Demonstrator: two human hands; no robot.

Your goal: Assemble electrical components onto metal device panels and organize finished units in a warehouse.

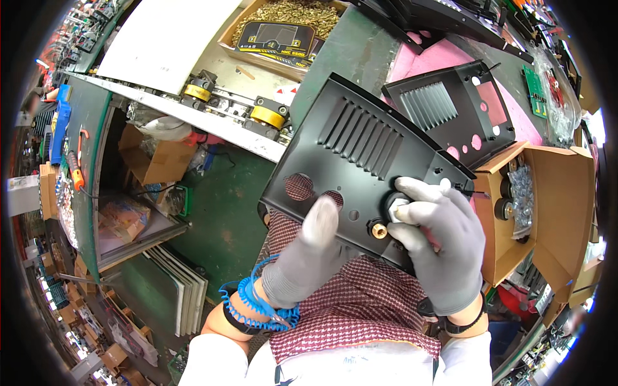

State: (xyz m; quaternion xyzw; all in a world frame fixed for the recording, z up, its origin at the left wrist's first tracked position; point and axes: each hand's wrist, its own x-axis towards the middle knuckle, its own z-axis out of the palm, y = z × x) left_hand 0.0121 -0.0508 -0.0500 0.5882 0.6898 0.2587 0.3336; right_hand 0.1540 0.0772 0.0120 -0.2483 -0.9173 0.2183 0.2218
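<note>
Right hand grips white fitting at black panel; left hand, empty & half-curled, below panel. Better keep panel steady w/ left, turn slowly beside brass nut.

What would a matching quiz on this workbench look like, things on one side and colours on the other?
Things:
1. panel the hands hold
2. gloves, as on the right hand and left hand
3. coiled cord at the left wrist
4. fitting in the panel

Colours:
A. blue
B. brass
C. black
D. grey

Pairs: 1-C, 2-D, 3-A, 4-B
</note>
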